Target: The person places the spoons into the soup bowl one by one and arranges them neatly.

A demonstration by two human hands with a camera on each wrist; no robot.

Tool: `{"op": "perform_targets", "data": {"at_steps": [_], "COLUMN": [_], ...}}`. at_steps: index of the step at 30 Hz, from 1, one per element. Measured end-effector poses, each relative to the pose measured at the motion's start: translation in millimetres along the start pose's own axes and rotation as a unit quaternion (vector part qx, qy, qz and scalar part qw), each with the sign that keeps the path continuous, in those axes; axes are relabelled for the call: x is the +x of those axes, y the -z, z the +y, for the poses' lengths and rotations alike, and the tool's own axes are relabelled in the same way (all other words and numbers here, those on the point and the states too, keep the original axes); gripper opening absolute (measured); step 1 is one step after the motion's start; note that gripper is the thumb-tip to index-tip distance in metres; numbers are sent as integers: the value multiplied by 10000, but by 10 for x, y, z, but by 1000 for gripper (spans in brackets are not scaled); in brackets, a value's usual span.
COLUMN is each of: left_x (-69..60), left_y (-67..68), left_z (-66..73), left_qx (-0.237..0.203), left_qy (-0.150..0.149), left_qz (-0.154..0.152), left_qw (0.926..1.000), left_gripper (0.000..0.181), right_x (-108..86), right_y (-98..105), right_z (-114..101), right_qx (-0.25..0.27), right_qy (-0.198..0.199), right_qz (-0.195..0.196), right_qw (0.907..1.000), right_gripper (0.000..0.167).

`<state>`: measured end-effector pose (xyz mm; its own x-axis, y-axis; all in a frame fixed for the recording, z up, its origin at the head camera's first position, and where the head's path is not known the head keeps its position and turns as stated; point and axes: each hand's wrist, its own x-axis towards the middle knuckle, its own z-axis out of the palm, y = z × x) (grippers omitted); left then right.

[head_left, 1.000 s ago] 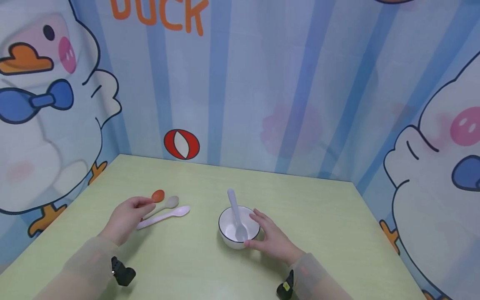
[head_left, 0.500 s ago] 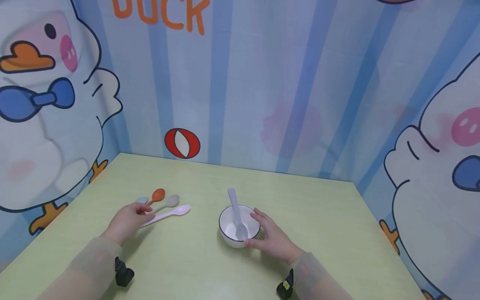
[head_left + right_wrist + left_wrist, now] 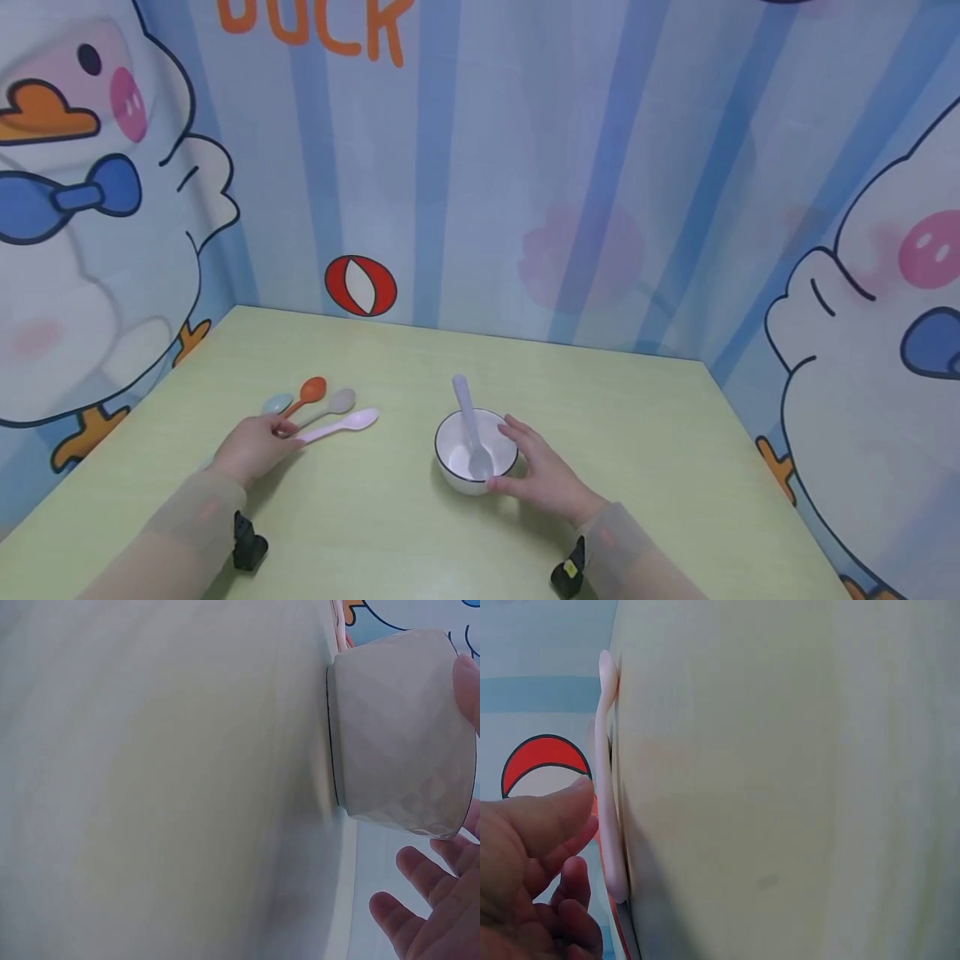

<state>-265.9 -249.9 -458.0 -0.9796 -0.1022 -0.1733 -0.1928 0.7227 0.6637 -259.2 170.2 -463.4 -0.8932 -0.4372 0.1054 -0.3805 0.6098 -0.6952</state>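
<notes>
In the head view my left hand point(image 3: 257, 448) is over the handle ends of several spoons at the left. A pink spoon point(image 3: 360, 419) lies nearest, then a grey spoon point(image 3: 342, 401), an orange spoon point(image 3: 312, 389) and a light blue spoon point(image 3: 277, 404). The left wrist view has my thumb and forefinger apart beside the pink spoon point(image 3: 607, 795), with nothing plainly held. My right hand point(image 3: 551, 477) holds a white, dark-rimmed bowl point(image 3: 459, 477) from its right side, thumb in front and fingers behind. A pale lilac spoon point(image 3: 468, 412) leans inside that bowl.
The pale yellow table point(image 3: 405, 533) ends at a striped blue backdrop point(image 3: 480, 167) with printed ducks on both sides. A small black device point(image 3: 249, 543) sits at my left wrist, and another black device point(image 3: 568, 570) at my right.
My left hand has drawn back from the orange spoon toward the grey and pink handles, uncovering the light blue spoon and the orange handle. My right hand and the bowl stay put.
</notes>
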Motion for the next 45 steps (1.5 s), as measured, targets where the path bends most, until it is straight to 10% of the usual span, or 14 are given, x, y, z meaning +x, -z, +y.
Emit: {"op": "perform_targets", "data": {"at_steps": [45], "left_x": [-12], "left_y": [2], "left_z": [-77], "left_qx": [-65], "left_qy": [154], "left_qz": [-220], "left_qw": [9996], "left_gripper": [32], "right_x": [13], "right_y": [-35], "right_z": [39], "right_qx": [-43], "right_qy": [-20], "right_qz": [65], "right_qw": [10000], "right_gripper": [89]}}
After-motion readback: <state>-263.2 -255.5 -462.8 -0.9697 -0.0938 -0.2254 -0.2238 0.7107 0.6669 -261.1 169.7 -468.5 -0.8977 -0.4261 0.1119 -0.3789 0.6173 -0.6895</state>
